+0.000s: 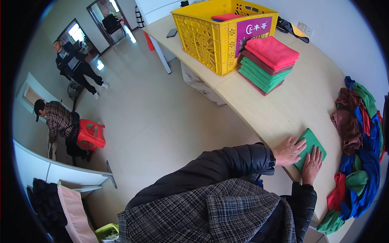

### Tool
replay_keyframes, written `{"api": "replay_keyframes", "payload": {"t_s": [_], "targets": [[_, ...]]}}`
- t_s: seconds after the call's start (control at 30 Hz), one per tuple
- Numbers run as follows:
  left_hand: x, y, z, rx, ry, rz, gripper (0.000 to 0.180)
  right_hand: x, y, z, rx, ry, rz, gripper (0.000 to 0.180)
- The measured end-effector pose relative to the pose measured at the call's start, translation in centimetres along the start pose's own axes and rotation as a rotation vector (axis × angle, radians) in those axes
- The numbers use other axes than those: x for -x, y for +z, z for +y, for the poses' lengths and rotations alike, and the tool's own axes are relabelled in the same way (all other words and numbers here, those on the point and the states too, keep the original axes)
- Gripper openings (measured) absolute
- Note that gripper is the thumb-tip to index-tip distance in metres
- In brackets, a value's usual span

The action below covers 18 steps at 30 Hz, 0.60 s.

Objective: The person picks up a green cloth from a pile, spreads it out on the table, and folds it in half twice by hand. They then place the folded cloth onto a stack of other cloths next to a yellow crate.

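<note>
A folded green cloth [310,139] lies flat on the pale wooden table [279,111], close to its near edge. My left hand [289,151] rests on the left side of the cloth, its fingers stretched out. On the cloth's lower right part lies my right hand [312,165], flat with the fingers extended. Both palms face down, and neither hand grips anything. Farther along the table stands a neat stack of folded cloths [267,67], red and brown on top with several green ones below.
A yellow plastic crate [202,42] holding folded cloth stands behind the stack, a phone [172,33] beside it. Crumpled cloths [360,137] in mixed colours line the table's right side. Two people are at the far left, one seated on red stools [91,133], one standing [75,65].
</note>
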State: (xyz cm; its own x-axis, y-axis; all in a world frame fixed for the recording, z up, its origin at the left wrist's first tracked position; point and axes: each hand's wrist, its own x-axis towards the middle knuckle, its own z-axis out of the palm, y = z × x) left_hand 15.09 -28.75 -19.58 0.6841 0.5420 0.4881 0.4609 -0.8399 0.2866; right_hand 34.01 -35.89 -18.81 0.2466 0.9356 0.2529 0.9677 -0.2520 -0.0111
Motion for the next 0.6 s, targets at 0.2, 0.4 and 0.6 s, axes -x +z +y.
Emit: {"api": "replay_keyframes", "payload": {"t_s": [0.2, 0.4, 0.6], "targets": [[-0.8, -2.0, -0.7, 0.171, 0.033, 0.069, 0.051, 1.0, 0.0, 2.4, 0.120, -0.124, 0.042, 0.044], [-0.8, -1.3, -2.2, -0.110, 0.007, -0.095, 0.056, 0.1, -2.4, 1.5, 0.048, 0.259, -0.042, 0.058], [-4.7, -2.5, -0.6, -0.094, 0.027, -0.217, 0.056, -1.7, -3.2, -0.2, 0.033, 0.126, 0.048, 0.057]]}}
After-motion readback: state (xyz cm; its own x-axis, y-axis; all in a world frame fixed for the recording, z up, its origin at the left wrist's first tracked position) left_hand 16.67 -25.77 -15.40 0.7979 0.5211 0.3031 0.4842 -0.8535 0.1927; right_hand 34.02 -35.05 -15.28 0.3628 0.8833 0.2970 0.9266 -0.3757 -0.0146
